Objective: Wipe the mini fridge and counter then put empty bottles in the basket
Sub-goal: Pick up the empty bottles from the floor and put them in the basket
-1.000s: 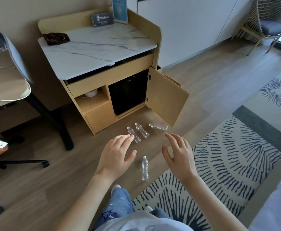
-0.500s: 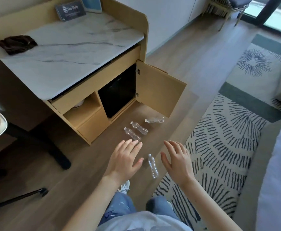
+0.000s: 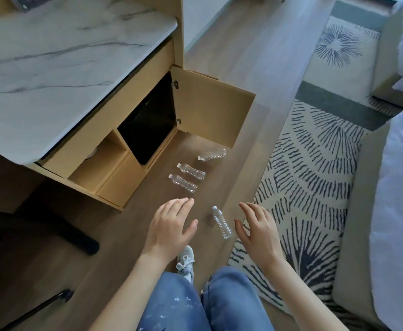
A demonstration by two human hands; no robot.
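Several clear empty plastic bottles lie on the wood floor. The nearest bottle [image 3: 222,222] lies between my two hands, touched by neither. Three more lie farther off: one bottle [image 3: 182,183], a second bottle [image 3: 191,171], and a third bottle [image 3: 212,155] by the open cabinet door [image 3: 210,108]. My left hand [image 3: 169,228] hovers open, fingers together, palm down. My right hand [image 3: 257,229] is open too, fingers spread. The black mini fridge [image 3: 148,125] sits inside the wooden cabinet under the white marble counter [image 3: 59,60]. No basket is in view.
A patterned rug [image 3: 315,168] covers the floor to the right, with a bed edge [image 3: 398,211] beyond it. A black desk leg [image 3: 52,225] and a chair base [image 3: 35,306] stand at the left. My shoe [image 3: 185,261] and jeans are below.
The view has moved closer and tilted down toward the floor; the dark cloth on the counter has slid out of the frame. Both hands stay open above the nearest bottle.
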